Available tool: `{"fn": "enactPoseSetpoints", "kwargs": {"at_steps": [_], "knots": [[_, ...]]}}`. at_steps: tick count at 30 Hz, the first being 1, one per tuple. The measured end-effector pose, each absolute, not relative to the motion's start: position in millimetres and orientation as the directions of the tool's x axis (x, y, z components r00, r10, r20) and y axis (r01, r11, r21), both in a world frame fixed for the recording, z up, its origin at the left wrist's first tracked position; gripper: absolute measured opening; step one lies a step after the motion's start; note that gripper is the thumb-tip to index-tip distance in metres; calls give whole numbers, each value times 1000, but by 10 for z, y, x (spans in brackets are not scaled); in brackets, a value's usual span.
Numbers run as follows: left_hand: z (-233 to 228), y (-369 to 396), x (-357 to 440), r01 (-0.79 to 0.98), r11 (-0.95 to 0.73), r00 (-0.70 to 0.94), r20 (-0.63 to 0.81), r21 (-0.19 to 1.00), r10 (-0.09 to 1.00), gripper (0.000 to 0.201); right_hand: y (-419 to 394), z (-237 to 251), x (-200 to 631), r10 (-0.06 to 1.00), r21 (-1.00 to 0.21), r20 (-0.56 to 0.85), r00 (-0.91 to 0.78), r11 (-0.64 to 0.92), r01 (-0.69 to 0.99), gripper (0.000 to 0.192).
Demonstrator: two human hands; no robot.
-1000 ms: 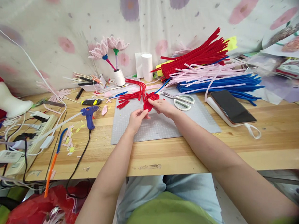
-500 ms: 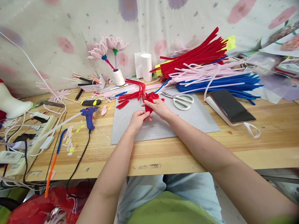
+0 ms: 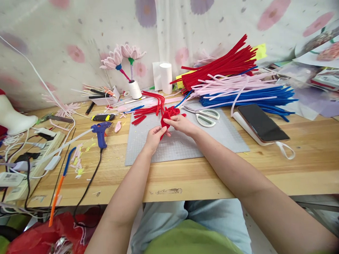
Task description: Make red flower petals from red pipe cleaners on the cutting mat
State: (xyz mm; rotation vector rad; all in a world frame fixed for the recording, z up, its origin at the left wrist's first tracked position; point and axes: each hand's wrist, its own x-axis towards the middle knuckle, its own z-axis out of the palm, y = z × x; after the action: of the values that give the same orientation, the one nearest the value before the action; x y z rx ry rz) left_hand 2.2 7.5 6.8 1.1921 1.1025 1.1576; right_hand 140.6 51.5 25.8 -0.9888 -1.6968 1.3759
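At the centre of the frame, the left hand [image 3: 155, 135] and right hand [image 3: 182, 123] pinch a folded red pipe-cleaner flower [image 3: 167, 116] above a grey gridded cutting mat [image 3: 182, 144] on the wooden bench [image 3: 268, 171]. White-handled scissors [image 3: 206, 115] lie just right of it; a blue glue gun [image 3: 100, 131] lies left.

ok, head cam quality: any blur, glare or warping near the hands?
Head view: left hand and right hand on the red pipe-cleaner piece are sharp, evenly lit; phone screen shows mild sheen; table edge bows and corners smear, wide-lens distortion.
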Motion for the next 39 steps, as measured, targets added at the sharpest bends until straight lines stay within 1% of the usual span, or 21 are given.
{"fn": "enactPoseSetpoints", "kwargs": {"at_steps": [2,7,11,15,19,21,25,33,36,39], "knots": [[66,81,12,-61,15,95,-10,998,995,26,510,248,1409,888,-986,59,-456,125,115,44],[64,93,-1,-28,11,100,-8,1000,995,25,490,230,1351,922,-998,38,-385,55,34,46],[55,95,-8,-33,21,108,-17,999,994,24,477,225,1318,933,-999,32,-358,39,12,47],[46,93,-12,-34,26,115,-22,999,993,23,475,222,1336,921,-999,23,-389,39,31,47],[51,86,-3,-12,25,131,-23,1000,991,25,502,229,1375,897,-995,18,-442,57,77,42],[58,79,6,8,27,143,-28,1000,989,25,522,227,1382,906,-994,36,-422,76,78,41],[77,68,20,31,28,151,-32,999,988,25,540,223,1365,932,-996,71,-357,85,25,41],[113,72,18,23,47,173,-50,999,984,25,504,267,1324,945,-997,66,-320,73,9,43],[106,66,24,13,37,162,-39,999,986,25,507,280,1347,941,-996,75,-329,85,15,43],[93,67,32,-2,18,122,-17,1000,992,24,519,288,1405,917,-994,70,-392,99,54,43]]}}
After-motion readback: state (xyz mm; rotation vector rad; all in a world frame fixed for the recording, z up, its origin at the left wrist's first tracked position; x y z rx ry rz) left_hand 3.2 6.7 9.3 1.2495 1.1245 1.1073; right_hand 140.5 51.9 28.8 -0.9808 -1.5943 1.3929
